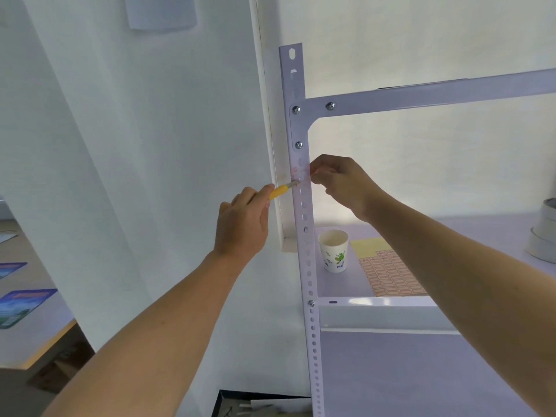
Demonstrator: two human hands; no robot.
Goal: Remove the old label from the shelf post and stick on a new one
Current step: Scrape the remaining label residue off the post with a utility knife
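Far left: grips a slim yellow plastic-handled craft knife (281, 190) in the left hand (240, 227), fingers curled round the handle, short metal blade aimed rightward and slightly upward. Brings the blade tip against, or all but against, the left edge of the upright pale-lilac perforated steel shelf post (304, 224), right at the lower edge of the faint pinkish, worn paper label (301, 173) stuck on the post's front face just below the lowest corner-bracket screw. Spans the width of that face; too washed out to trace the outline further. Lies almost square across the vertical post with the knife. Meets the label from the other side with the right hand (340, 182), fingertips (313, 171) bunched and pinching its right edge. Sets both hands level with the label, one on each side, the right touching it directly, the left reaching it only through the blade. Looks like the scrape-and-peel step, old label not yet off. Calls next, probably, for working the blade up under the paper while pulling rightward, away from the post. Further right, on the lilac shelf board (340, 285): a white paper cup (333, 251) with a green print, a yellow backing sheet (388, 275) of small orange-pink labels just beside it, white tape rolls (543, 242) at the far edge.
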